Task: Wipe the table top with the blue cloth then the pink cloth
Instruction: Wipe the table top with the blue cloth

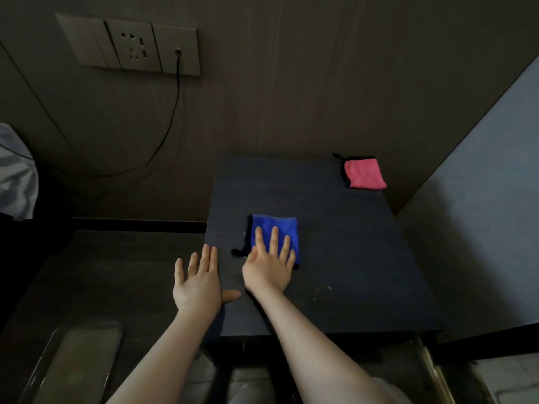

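Note:
A folded blue cloth (275,230) with a black edge lies on the dark table top (335,258), left of its middle. My right hand (269,265) rests flat on the cloth, fingers spread and pointing away from me. My left hand (198,282) is open with its fingers apart at the table's left edge, and only its thumb lies on the top. A folded pink cloth (364,174) with a black edge and loop sits at the far right corner, apart from both hands.
The table stands in a corner, a dark wall behind it and a lighter wall (481,199) to its right. A socket panel (131,45) with a black cable (172,112) hangs on the wall at upper left. Dark floor lies left of the table.

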